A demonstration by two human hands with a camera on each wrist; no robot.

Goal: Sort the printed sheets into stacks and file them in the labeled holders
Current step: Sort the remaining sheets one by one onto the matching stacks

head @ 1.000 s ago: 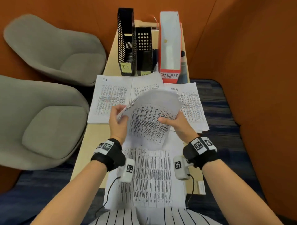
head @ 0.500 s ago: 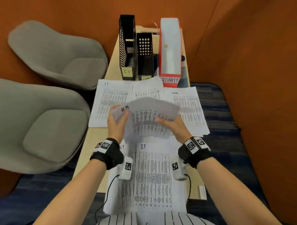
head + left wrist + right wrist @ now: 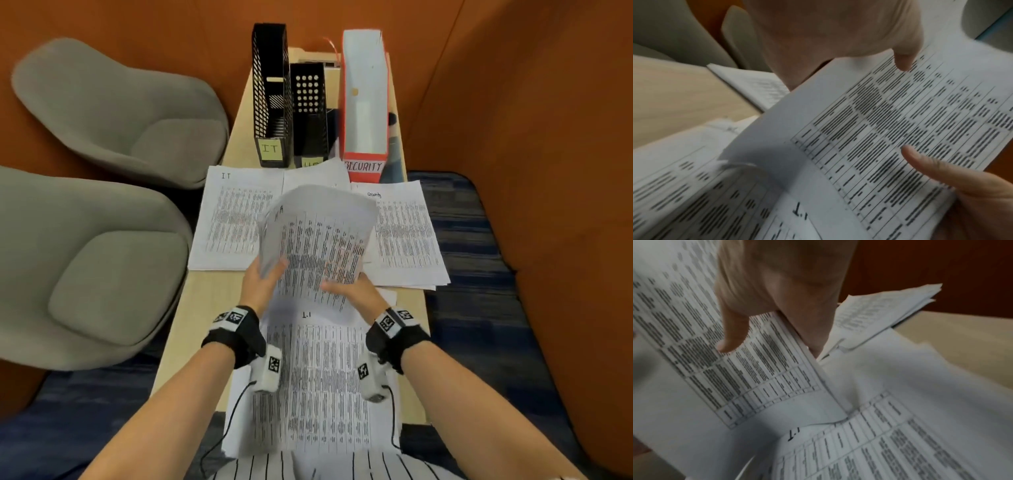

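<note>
Both hands hold a printed sheet [image 3: 318, 240] tilted up above the desk, over the middle stack. My left hand [image 3: 262, 284] pinches its left edge, thumb [image 3: 904, 60] on the printed face. My right hand [image 3: 349, 291] pinches its lower right edge, thumb [image 3: 731, 339] on top and fingers beneath. Under my wrists lies the unsorted pile [image 3: 318, 383], its top sheet marked IT. An IT stack [image 3: 236, 219] lies at left, a Security stack [image 3: 404, 233] at right. Behind them stand the black IT holder [image 3: 270, 99], a shorter black holder [image 3: 310, 113] and the red-and-white Security holder [image 3: 364, 106].
The narrow wooden desk [image 3: 202, 308] has bare strips along its left edge. Two grey armchairs [image 3: 102, 260] stand close on the left. Orange walls [image 3: 548, 171] close in behind and on the right. Blue carpet [image 3: 466, 308] lies to the right.
The held sheet has swung forward and up, from low over the near pile to over the middle stack; both hands moved away from me with it. The camera tilted slightly.
</note>
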